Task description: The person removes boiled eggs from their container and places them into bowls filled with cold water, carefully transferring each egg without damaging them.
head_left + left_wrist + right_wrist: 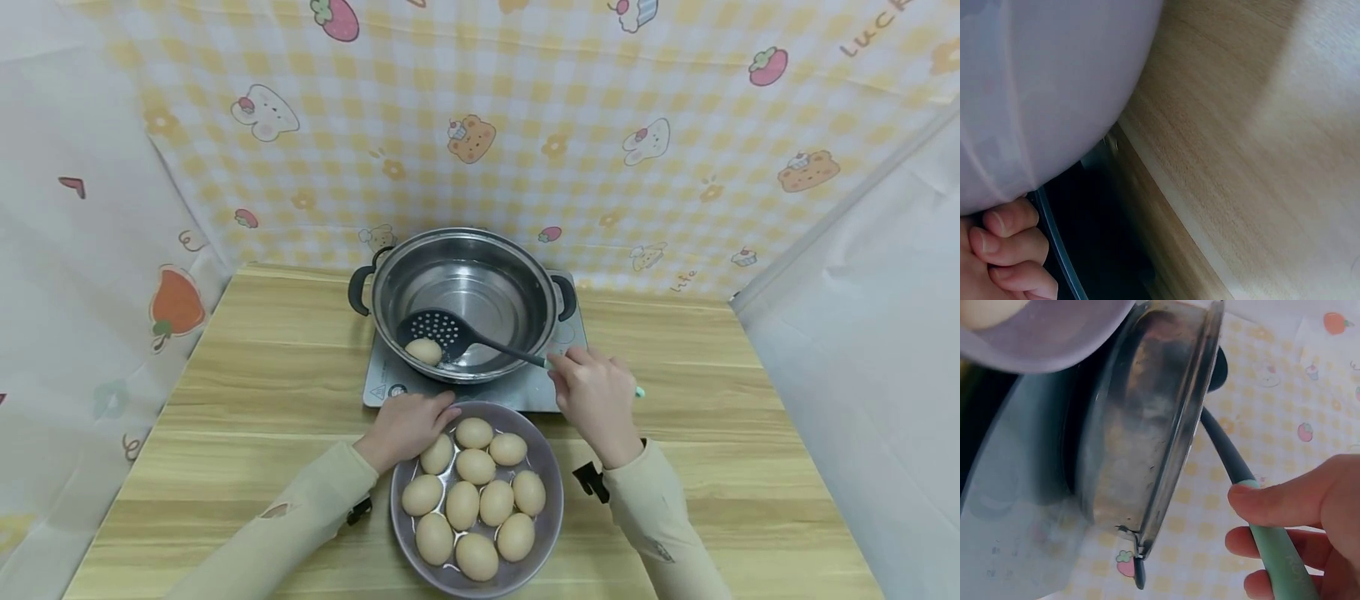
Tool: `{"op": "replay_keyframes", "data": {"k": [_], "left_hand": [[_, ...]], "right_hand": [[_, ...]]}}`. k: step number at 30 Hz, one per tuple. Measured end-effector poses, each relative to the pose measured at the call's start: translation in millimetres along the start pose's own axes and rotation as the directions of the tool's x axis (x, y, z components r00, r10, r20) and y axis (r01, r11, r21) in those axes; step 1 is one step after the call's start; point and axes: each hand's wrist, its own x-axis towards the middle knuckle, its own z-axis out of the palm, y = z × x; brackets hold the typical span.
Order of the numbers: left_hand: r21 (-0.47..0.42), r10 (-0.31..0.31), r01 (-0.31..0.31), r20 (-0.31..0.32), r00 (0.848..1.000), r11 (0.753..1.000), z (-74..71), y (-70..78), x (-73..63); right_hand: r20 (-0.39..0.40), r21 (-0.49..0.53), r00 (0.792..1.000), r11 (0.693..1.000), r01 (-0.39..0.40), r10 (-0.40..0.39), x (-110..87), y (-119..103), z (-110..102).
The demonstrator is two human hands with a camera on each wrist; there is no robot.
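Observation:
In the head view my right hand [597, 400] grips the green handle [1282, 562] of a black perforated skimmer [495, 344]. The skimmer's head is inside a steel pot [390, 329], low on the left side, and a beige egg [423, 351] lies on it. My left hand [405, 427] holds the upper left rim of a grey-purple bowl [553, 517]. Several eggs [476, 467] sit in this bowl. In the left wrist view, curled fingers [1019, 245] are against the bowl's outer wall; the thumb is hidden there.
The two-handled pot stands on a flat induction cooker [536, 392] behind the bowl. Below them is a wood-grain table [270, 375]. A yellow checked cloth [555, 108] covers the back wall, with white sheets [855, 317] at both sides.

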Motion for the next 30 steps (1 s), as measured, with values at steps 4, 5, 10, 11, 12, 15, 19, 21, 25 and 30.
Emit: {"op": "replay_keyframes", "data": {"k": [4, 5, 10, 11, 12, 15, 19, 21, 25, 30], "left_hand": [[0.000, 0.001, -0.001, 0.007, 1.000, 1.000, -0.4, 0.1, 0.0], [0.000, 0.001, -0.001, 0.009, 1.000, 1.000, -0.6, 0.0, 0.0], [0.007, 0.008, -0.008, 0.003, 1.000, 1.000, -0.1, -0.7, 0.2], [0.008, 0.010, -0.010, 0.000, 1.000, 1.000, 0.2, -0.9, 0.4], [0.008, 0.014, -0.014, -0.004, 1.000, 1.000, 0.6, -0.9, 0.7], [0.005, 0.019, -0.019, -0.009, 1.000, 1.000, 1.0, -0.4, 1.3], [-0.002, 0.014, -0.014, -0.009, 1.000, 1.000, -0.1, 0.2, 1.6], [-0.003, 0.015, -0.015, -0.014, 1.000, 1.000, -0.5, 0.3, 1.9], [-0.003, 0.015, -0.016, -0.022, 1.000, 1.000, -0.8, 0.6, 1.8], [0.000, 0.013, -0.013, -0.018, 1.000, 1.000, 0.2, 0.5, 1.4]], "right_hand": [[0.021, 0.001, 1.000, 1.000, 0.009, -0.009, -5.4, -0.6, -9.0], [0.025, 0.002, 1.000, 1.000, 0.010, -0.010, -6.4, -0.4, -10.8], [0.047, 0.019, 0.999, 1.000, 0.014, -0.015, -9.6, 1.3, -16.7], [0.054, 0.029, 0.998, 0.999, 0.013, -0.015, -10.0, 1.7, -17.4], [0.061, 0.039, 0.998, 0.999, 0.012, -0.014, -10.2, 1.9, -17.9], [0.094, 0.056, 0.996, 0.998, 0.006, -0.011, -10.7, 2.5, -19.1], [0.159, 0.055, 0.987, 0.998, 0.005, -0.014, -8.9, 2.7, -21.0], [0.191, 0.056, 0.982, 0.998, -0.002, -0.009, -7.3, 3.3, -22.2], [0.258, 0.084, 0.966, 0.996, -0.041, 0.018, -5.0, 6.2, -24.1], [0.336, 0.120, 0.941, 0.988, -0.093, 0.048, -4.4, 10.9, -27.5]]}}
